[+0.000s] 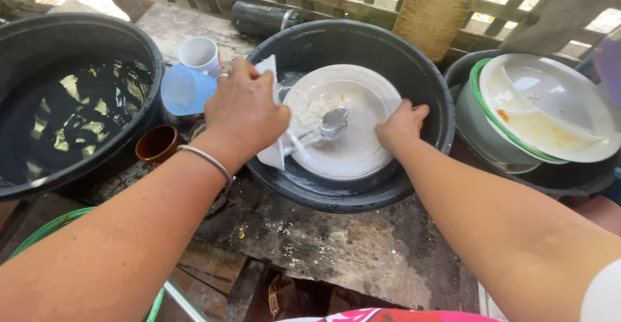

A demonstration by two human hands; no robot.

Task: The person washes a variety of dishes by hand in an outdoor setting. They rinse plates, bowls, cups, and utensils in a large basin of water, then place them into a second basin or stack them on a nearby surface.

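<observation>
Gripping a white packet [270, 157], the left hand [242, 111] pours onto a spoon [331, 122]; the right hand [402, 126] clasps the white plate [362, 150]'s rim inside the black basin [414, 76]. Steady tilt avoids spilling.

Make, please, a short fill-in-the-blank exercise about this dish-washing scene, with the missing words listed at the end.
1. A metal ____ lies on the white plate in the middle black basin.
2. The left hand wears a silver ____ at the wrist.
3. The right hand touches the plate's ____ edge.
4. The big tub on the left holds ____.

Missing words: spoon; bracelet; right; water
</observation>
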